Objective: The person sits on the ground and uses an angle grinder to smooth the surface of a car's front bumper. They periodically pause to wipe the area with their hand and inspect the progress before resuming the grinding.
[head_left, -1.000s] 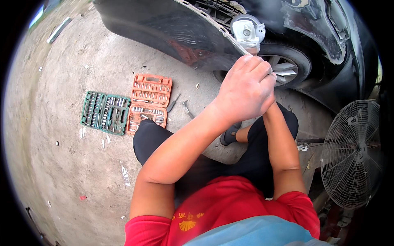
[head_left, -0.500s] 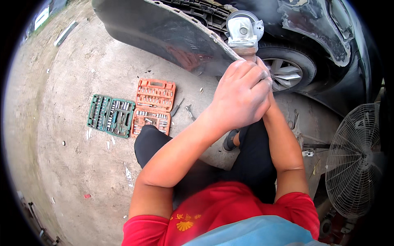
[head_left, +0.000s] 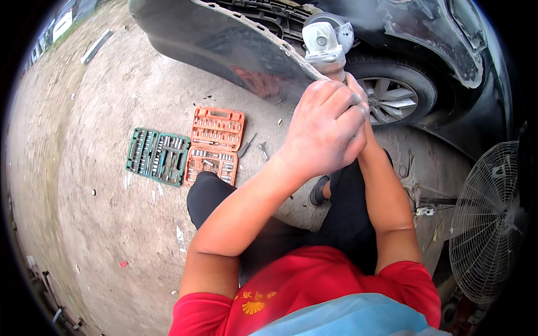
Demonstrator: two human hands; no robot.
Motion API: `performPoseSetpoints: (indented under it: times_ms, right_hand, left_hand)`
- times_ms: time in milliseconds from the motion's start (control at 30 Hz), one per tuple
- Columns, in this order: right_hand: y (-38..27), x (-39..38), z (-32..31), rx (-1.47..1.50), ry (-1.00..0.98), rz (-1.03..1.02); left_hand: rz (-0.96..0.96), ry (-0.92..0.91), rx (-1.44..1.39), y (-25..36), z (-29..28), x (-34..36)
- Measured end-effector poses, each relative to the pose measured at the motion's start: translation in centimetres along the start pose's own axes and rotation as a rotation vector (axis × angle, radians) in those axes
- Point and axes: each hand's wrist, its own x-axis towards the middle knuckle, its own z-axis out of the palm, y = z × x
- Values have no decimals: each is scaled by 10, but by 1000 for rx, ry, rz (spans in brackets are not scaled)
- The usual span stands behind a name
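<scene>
Both my hands are together around the body of a dust-covered angle grinder (head_left: 321, 43), its head and round disc pointing away from me. My left hand (head_left: 325, 126) is closed in front, its knuckles pale with dust. Behind it my right hand (head_left: 355, 85) is closed too, mostly hidden, with only part of its fingers showing. The grinder's head is beside the whitish edge of a dark car body panel (head_left: 207, 50), close to the front of a black car (head_left: 443, 50). Whether the disc touches anything cannot be made out.
An orange socket set case (head_left: 216, 147) and a green one (head_left: 144, 172) lie open on the concrete by my knee, near a screwdriver (head_left: 245, 147). The car wheel (head_left: 389, 95) is just beyond my hands. A wire-caged fan (head_left: 487, 224) stands at right.
The grinder and my hands have shifted slightly left against the car, still gripped the same way. A faint haze shows over the car near the disc. My view has moved a little.
</scene>
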Motion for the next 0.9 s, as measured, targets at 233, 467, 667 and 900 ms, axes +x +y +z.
performPoseSetpoints:
  times_ms: [233, 467, 667, 900]
  right_hand:
    - [-9, 4, 16, -17, -38, -30]
    - [-25, 2, 20, 81, -18, -53]
    - [-22, -13, 8, -55, 51, -106]
    - [-25, -1, 13, -44, 26, -8]
  left_hand:
    - [-14, 4, 16, 0, 0, -5]
    - [-12, 12, 6, 0, -2, -4]
    - [-15, -8, -12, 2, -4, -4]
    - [-5, -3, -3, 0, -3, -4]
